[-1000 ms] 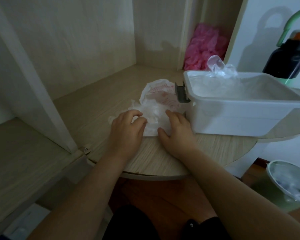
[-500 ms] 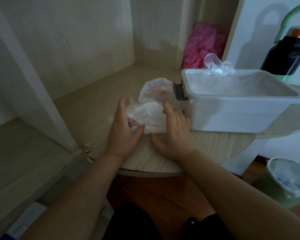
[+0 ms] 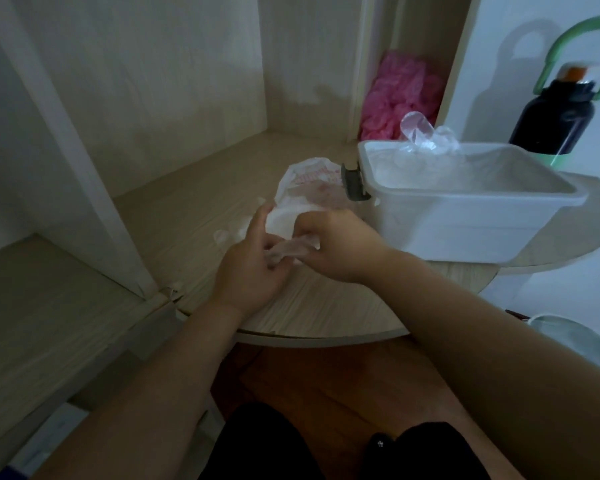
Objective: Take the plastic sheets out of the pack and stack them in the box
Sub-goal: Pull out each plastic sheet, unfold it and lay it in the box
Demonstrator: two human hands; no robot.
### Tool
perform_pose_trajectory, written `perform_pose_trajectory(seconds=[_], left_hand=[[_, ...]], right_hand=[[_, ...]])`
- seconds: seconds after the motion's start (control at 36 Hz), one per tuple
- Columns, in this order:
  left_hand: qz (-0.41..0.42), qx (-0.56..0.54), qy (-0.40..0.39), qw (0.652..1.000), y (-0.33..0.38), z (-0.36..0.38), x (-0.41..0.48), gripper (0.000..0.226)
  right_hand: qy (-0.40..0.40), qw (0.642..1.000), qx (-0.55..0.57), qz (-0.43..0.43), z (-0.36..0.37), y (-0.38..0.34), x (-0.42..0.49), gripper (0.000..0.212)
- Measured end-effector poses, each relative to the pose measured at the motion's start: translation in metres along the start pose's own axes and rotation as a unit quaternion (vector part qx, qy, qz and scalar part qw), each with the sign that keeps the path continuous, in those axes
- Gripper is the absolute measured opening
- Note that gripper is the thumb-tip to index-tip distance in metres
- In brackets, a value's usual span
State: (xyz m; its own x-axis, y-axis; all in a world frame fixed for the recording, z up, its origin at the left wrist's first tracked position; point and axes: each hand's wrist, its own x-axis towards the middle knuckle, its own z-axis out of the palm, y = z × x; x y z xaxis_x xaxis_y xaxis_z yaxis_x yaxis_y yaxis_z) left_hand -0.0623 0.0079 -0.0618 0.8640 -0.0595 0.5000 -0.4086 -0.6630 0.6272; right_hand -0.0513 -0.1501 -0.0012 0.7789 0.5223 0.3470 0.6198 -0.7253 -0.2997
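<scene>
Pack (image 3: 307, 187): white, red print; lies on shelf (image 3: 174, 220) just beside box (image 3: 465, 230); short carry, I judge
Plastic sheet (image 3: 291, 249): clear, crumpled; held between both hands, in front of pack
Left hand (image 3: 253, 268): fingers curled on sheet; forefinger steadies pack
Right hand (image 3: 340, 247): pinches sheet's other end; probably to free it
Box: open; clear sheets (image 3: 426, 136) already inside

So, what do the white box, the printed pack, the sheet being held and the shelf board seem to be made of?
Box: apparently rigid white plastic, matte, with a moulded rim. Pack: thin soft plastic film, white with red print, crumpled. Sheet: clear limp film, faintly glossy. Shelf: probably wood-look laminate, judging by its pale, even grain.
</scene>
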Motion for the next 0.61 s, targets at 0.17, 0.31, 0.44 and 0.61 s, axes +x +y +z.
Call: perform_pose_trajectory(seconds=[0.17,0.31,0.44,0.61], left_hand=[[-0.081,0.004,-0.043,0.996,-0.007,-0.001,0.008,0.054],[-0.113,-0.125,0.002,0.986,0.022,-0.01,0.03,0.024],[-0.143,-0.35,-0.015,0.926,0.059,-0.034,0.074,0.005],[-0.178,-0.458,-0.063,0.869,0.098,-0.046,0.121,0.013]], right_hand=[[0.071,0.99,0.111,0.043,-0.032,-0.01,0.011,0.03],[0.144,0.934,0.273,0.181,-0.084,-0.005,0.031,0.035],[0.152,0.912,0.285,0.251,-0.13,0.021,0.029,0.033],[0.163,0.901,0.269,0.299,-0.163,0.063,0.009,0.042]])
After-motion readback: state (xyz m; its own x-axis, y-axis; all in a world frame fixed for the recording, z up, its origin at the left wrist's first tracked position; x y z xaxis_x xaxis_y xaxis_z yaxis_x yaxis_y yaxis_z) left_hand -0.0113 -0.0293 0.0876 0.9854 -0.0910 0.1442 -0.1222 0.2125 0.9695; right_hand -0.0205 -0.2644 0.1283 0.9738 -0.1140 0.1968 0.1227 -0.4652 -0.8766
